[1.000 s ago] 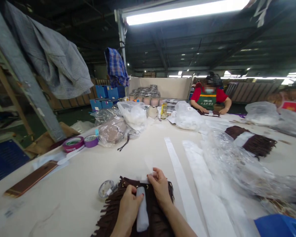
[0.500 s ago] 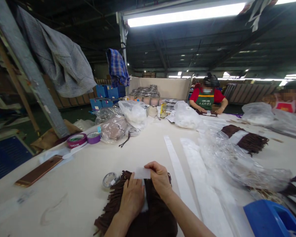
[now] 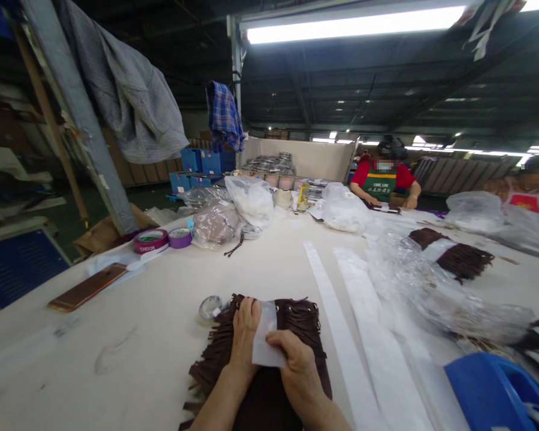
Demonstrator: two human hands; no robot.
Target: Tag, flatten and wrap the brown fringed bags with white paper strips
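A dark brown fringed piece (image 3: 265,395) with metal eyelets along its far end, perhaps a bag, lies on the table in front of me. Across its middle runs a white translucent strip (image 3: 266,323), folded over the far end. My left hand (image 3: 245,335) presses on the brown piece beside the strip, its fingers bent over the far edge, tips hidden. Thumb and forefinger of my right hand (image 3: 299,365) pinch the strip's near part. Just left of the fringe sits a roll of clear tape (image 3: 211,307).
White strips (image 3: 335,323) lie to the right, beside crumpled clear plastic (image 3: 422,287) and a blue plastic object (image 3: 498,389). A phone (image 3: 90,287) and purple tape rolls (image 3: 151,240) are on the left. Bagged goods (image 3: 218,224) stand farther back. A co-worker (image 3: 381,182) works across the table.
My right hand has come down toward me, drawing the white strip over the brown piece. My left hand has shifted up to the far edge, fingers now more bent. The view has turned slightly left.
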